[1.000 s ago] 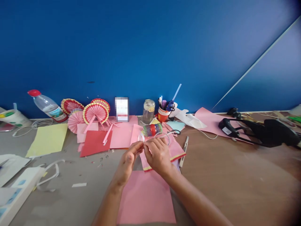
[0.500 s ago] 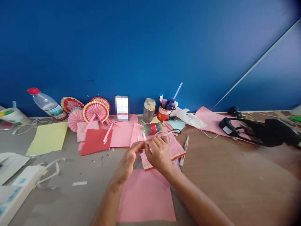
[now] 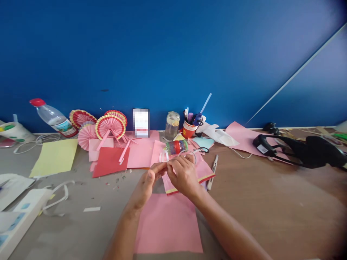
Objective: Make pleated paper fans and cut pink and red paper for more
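My left hand (image 3: 146, 184) and my right hand (image 3: 183, 175) meet over the middle of the table, fingertips pinched together on a thin whitish strip that curls into a loop (image 3: 163, 156) above them. A clear ring of tape (image 3: 187, 154) shows just behind my right fingers. Under my hands lies a pink sheet with a red and yellow edge (image 3: 202, 173), and a plain pink sheet (image 3: 168, 225) lies nearer to me. A roll of coloured tapes (image 3: 176, 147) rests just beyond.
Folded paper fans (image 3: 110, 127) and red and pink sheets lie left of centre. A water bottle (image 3: 52, 118), a glass jar (image 3: 172, 125), a red pen cup (image 3: 189, 129), a craft knife (image 3: 213, 171), a yellow sheet (image 3: 55, 157) and a black headset (image 3: 300, 150) surround them.
The hands stay pinched together on the strip. The view has tilted slightly down, so everything sits a little higher in the picture.
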A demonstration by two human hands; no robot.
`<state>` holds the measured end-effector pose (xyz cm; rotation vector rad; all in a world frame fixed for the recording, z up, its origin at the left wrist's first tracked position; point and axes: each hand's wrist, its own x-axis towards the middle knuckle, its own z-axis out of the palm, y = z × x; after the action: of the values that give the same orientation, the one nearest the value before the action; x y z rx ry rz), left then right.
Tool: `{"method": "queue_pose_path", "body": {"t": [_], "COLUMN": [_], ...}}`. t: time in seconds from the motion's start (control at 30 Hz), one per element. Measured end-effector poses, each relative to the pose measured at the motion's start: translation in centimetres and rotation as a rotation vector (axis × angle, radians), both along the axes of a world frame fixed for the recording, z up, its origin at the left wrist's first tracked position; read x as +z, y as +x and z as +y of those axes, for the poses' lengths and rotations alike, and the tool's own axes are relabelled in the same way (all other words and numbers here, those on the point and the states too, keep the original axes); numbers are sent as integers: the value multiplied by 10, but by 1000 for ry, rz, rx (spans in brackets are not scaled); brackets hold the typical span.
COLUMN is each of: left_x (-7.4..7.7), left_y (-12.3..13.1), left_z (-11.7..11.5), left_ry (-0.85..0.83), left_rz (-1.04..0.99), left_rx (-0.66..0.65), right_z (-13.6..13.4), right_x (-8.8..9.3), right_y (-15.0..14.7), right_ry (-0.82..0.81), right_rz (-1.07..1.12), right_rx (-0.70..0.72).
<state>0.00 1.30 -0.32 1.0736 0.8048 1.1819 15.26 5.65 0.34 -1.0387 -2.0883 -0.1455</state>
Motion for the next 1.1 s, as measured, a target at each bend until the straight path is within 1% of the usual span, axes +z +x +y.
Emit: {"method": "queue_pose_path", "body": {"t": [0.13,0.2,0.33,0.53,0.73,0.87,0.97,1.1], "left_x": [-11,-14,-13,-10,-10,-11,-10,-7], "left_y": [-3,-5,-7,-9,-10,-11,-11,-10], "left_z": [4,5,5,2,3,4,3,3], "left_ry": [7,16,10,-22,-48,-57,-61,-68], "left_rz": [27,56,82,106,118,81,66,65], "left_rx": [-1,-3,6,39,57,68,65,67], "right_z": [1,2,3,1,-1,0,0,-3], "right_x": [-2,-3,-2,6,9,11,13,17], "right_y": [2,3,4,5,8,9,10,11], "right_ry": [-54,-82,-139,-244,-417,-515,-508,-393], "right_rz": [22,36,51,72,137,189,208,203], "right_rx": [39,62,116,174,243,251,265,226]}}
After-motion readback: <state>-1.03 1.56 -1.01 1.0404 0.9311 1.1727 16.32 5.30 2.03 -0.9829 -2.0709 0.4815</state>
